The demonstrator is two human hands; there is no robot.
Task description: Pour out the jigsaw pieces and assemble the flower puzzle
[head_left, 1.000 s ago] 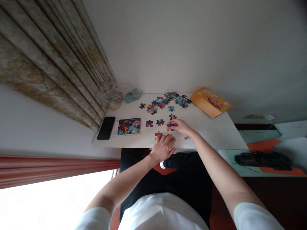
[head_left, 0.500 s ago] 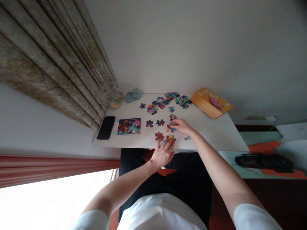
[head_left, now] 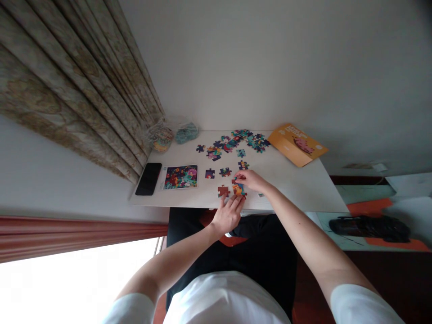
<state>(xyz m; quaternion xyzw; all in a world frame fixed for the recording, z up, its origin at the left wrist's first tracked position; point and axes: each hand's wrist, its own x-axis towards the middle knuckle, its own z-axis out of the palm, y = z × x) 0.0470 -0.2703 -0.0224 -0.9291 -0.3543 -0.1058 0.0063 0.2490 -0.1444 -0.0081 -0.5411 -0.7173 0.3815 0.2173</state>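
Note:
My right hand (head_left: 251,180) reaches in from the lower right, its fingertips pinching a multicoloured jigsaw piece (head_left: 236,181) just above an orange and blue piece group (head_left: 239,190). My left hand (head_left: 227,215) rests at the near table edge with its fingers apart, holding nothing. A red-brown jigsaw piece (head_left: 223,191) lies just beyond those fingertips. Further off, a scattered heap of teal and navy pieces (head_left: 234,144) covers the far part of the white table (head_left: 290,191).
A black phone (head_left: 148,179) and a floral picture card (head_left: 180,177) lie at the left table end. Two plastic bags (head_left: 160,137) sit by a curtain (head_left: 67,90). An orange box lid (head_left: 297,145) lies at the right end.
My right hand has moved toward my left hand, carrying its piece down to the orange group. My left hand has shifted only slightly.

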